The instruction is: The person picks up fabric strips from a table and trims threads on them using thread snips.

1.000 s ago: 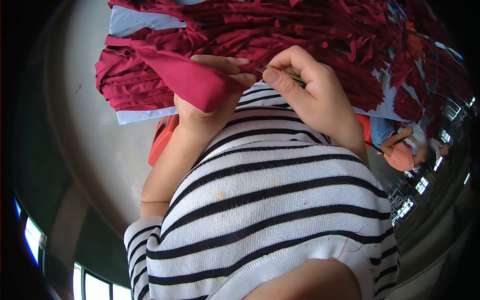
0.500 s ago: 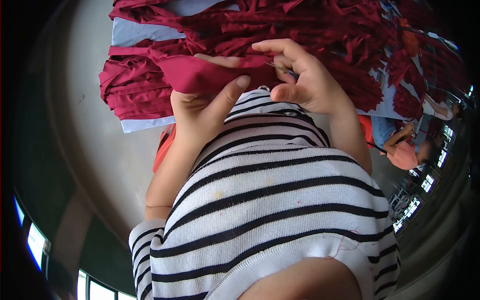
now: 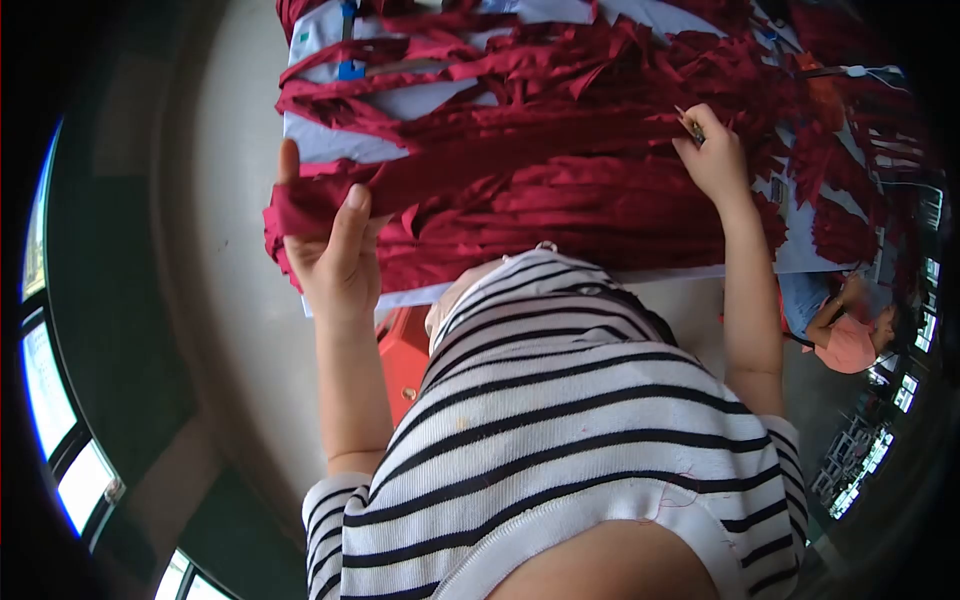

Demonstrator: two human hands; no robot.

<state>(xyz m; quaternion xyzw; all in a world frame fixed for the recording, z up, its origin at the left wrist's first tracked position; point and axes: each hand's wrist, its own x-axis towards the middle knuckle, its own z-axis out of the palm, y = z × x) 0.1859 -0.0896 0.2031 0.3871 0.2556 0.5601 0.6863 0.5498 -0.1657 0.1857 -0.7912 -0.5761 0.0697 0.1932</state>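
Note:
A long strip of dark red cloth stretches between my two hands above the table. My left hand grips its left end, the thumb on top of the fabric. At the strip's right end, my right hand is closed, with a small pointed metal tool between its fingers, probably thread snips; the cloth edge reaches its fingertips. Under the strip lies a thick heap of red cloth pieces, close to my body.
More red strips cover the pale tabletop. A blue clamp-like object is at the back left. A red stool stands below the table's front edge. Another person in a pink top sits at the right.
My hands have moved far apart, left hand to the left and right hand to the right. The cloth, earlier bunched between them, is now drawn out long. The view has shifted slightly.

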